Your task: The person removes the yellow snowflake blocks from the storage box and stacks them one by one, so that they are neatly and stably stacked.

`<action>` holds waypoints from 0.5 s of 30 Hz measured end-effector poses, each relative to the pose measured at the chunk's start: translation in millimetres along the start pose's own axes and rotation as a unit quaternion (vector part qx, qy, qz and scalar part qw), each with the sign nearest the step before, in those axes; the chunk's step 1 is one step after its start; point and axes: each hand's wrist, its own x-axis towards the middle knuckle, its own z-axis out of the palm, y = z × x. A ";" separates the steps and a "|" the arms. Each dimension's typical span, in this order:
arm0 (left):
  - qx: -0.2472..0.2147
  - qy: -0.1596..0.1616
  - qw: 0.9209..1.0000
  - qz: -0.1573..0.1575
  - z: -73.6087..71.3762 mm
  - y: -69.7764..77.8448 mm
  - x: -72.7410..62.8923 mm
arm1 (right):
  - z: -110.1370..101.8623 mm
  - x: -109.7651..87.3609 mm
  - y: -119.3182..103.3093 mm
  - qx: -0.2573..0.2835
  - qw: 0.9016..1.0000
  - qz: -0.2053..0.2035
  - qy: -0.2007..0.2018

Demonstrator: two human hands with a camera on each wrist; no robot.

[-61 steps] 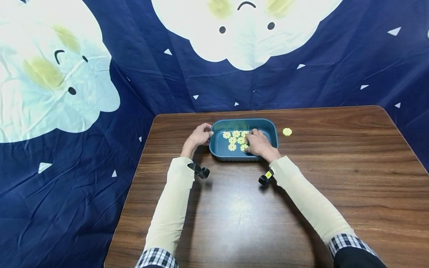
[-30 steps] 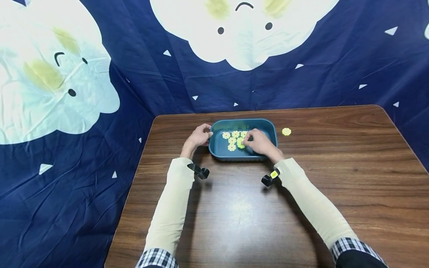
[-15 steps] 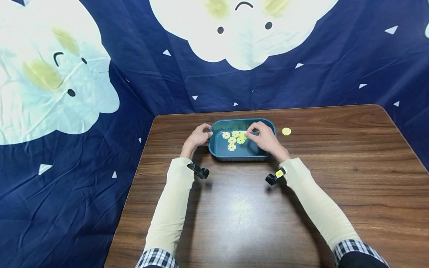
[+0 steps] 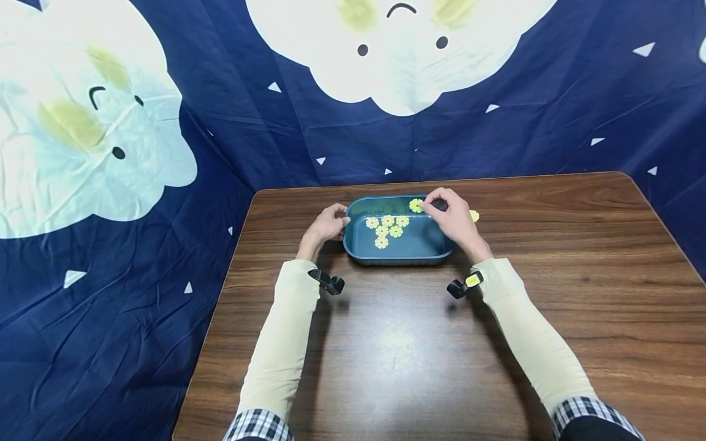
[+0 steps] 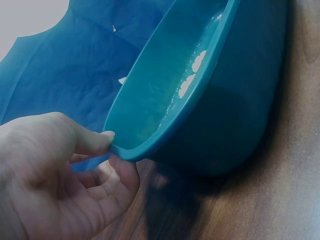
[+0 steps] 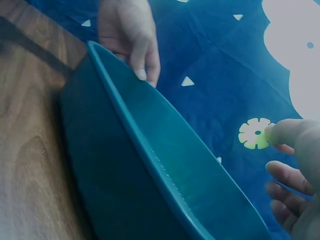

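Observation:
My left hand (image 4: 326,224) pinches the rim at the left end of a teal plastic basin (image 5: 225,100), thumb on top and fingers beneath. Between thumb and fingertip my right hand (image 4: 453,215) pinches a yellow flower-shaped disc (image 6: 256,133) with a hole in its centre and notched petals. In the head view that disc overlaps the basin's back wall near the right end; the right wrist view shows it above the rim. Several more yellow flower-shaped discs (image 4: 383,231) lie on the basin's floor, left of the middle.
Another yellow flower-shaped disc (image 4: 475,215) lies on the wooden table (image 4: 562,263) right of the basin, partly hidden behind my right hand. A dark blue curtain (image 4: 474,147) with white clouds hangs behind the table and to its left.
The right hand has lifted a flower-shaped disc from the front of the basin's floor and carried it back and right, up to the back rim. The left hand stays at the rim.

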 end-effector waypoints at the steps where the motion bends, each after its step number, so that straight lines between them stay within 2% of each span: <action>1: 0.001 0.000 1.000 0.000 0.1 0.0 0.1 | -2.1 0.1 1.1 0.002 1.000 0.005 0.006; 15: -0.008 -0.001 1.000 0.003 1.6 -0.9 1.6 | -24.6 1.6 20.8 0.044 0.994 0.057 0.086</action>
